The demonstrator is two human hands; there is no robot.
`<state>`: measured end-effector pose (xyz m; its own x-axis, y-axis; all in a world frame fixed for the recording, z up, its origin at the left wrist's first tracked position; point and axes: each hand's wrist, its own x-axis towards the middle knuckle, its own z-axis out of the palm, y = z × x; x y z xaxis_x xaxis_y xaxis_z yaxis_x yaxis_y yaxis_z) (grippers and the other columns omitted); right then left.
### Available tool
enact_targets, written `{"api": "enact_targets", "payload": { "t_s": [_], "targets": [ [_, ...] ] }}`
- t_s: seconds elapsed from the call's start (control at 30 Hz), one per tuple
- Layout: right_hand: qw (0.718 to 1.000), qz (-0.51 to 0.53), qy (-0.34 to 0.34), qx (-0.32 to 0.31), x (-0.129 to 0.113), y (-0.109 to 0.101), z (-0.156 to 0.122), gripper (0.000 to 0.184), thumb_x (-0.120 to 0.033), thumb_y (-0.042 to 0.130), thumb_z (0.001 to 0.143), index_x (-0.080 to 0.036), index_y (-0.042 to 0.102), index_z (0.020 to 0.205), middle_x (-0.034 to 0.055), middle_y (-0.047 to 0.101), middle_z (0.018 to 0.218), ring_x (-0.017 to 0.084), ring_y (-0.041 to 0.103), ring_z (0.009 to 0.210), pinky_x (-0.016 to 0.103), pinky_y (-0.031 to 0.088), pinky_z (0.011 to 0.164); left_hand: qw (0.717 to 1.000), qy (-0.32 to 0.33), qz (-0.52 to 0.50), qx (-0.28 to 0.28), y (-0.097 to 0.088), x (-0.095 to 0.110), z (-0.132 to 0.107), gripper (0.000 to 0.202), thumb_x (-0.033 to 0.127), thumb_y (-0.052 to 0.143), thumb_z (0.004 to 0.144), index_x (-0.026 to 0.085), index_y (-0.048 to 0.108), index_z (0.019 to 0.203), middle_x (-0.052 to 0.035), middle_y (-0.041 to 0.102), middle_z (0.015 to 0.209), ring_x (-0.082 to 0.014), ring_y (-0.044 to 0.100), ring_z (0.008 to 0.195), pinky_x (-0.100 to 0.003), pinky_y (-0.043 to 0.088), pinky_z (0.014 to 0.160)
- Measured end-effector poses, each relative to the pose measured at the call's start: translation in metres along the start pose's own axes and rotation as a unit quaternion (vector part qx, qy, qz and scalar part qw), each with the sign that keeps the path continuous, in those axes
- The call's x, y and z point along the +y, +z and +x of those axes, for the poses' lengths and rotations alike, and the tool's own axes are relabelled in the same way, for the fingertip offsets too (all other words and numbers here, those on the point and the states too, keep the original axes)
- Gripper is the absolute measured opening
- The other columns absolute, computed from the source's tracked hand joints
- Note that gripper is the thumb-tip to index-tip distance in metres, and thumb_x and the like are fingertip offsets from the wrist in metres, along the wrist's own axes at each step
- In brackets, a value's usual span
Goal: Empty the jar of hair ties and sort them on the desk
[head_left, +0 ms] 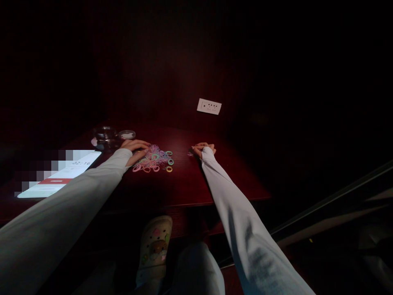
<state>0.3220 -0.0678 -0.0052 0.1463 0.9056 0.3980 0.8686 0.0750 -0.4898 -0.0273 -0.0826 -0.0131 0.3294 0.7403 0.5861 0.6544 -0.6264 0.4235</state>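
Note:
A pile of small, colourful hair ties (155,157) lies on the dark red tabletop, with several thicker rings in pink, green and yellow along its near and right sides. My left hand (135,148) rests at the pile's left edge, fingers stretched over the ties and thumb apart from them. To the right of the pile, my right hand (205,148) is closed in a pinch low over the table. Thin purple hair ties (190,154) show at its fingertips; how many is too small to tell.
A clear jar (106,137) and a round clear lid (127,135) stand behind my left hand. A lit tablet or phone (64,176) showing a timer lies at the left. On the back wall is a white socket plate (209,106). A clog (156,246) shows below the table edge.

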Motion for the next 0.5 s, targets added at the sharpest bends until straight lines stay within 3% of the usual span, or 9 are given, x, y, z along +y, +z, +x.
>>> {"api": "enact_targets", "payload": {
  "t_s": [0.13,0.23,0.5],
  "targets": [
    [0.999,-0.021,-0.033,-0.007,0.006,-0.018,-0.003,0.034,-0.064,0.072,0.085,-0.039,0.083,0.104,0.0033,0.064,0.125,0.03,0.04,0.117,0.042,0.027,0.097,1.0,0.003,-0.002,-0.001,0.0,-0.001,0.0,0.035,0.051,0.05,0.095,0.029,0.076,0.103,-0.0014,0.074,0.128,-0.0289,0.061,0.119,-0.048,0.039,0.113],
    [0.997,-0.05,-0.055,-0.029,0.008,-0.023,-0.009,0.038,-0.066,0.08,0.076,-0.036,0.082,0.099,0.0032,0.061,0.128,0.03,0.04,0.119,0.041,0.027,0.097,1.0,0.008,-0.007,0.0,0.001,-0.003,0.001,0.035,0.051,0.05,0.095,0.028,0.076,0.103,-0.0024,0.074,0.129,-0.0294,0.061,0.121,-0.049,0.038,0.114],
    [0.993,-0.08,-0.079,-0.019,0.004,-0.003,-0.009,0.028,-0.056,0.074,0.088,-0.03,0.08,0.095,0.0048,0.065,0.117,0.027,0.042,0.115,0.039,0.027,0.095,1.0,0.007,-0.006,0.009,0.002,-0.001,-0.001,0.035,0.05,0.05,0.095,0.028,0.076,0.102,-0.003,0.075,0.128,-0.03,0.061,0.121,-0.051,0.038,0.114]
  ]
}}
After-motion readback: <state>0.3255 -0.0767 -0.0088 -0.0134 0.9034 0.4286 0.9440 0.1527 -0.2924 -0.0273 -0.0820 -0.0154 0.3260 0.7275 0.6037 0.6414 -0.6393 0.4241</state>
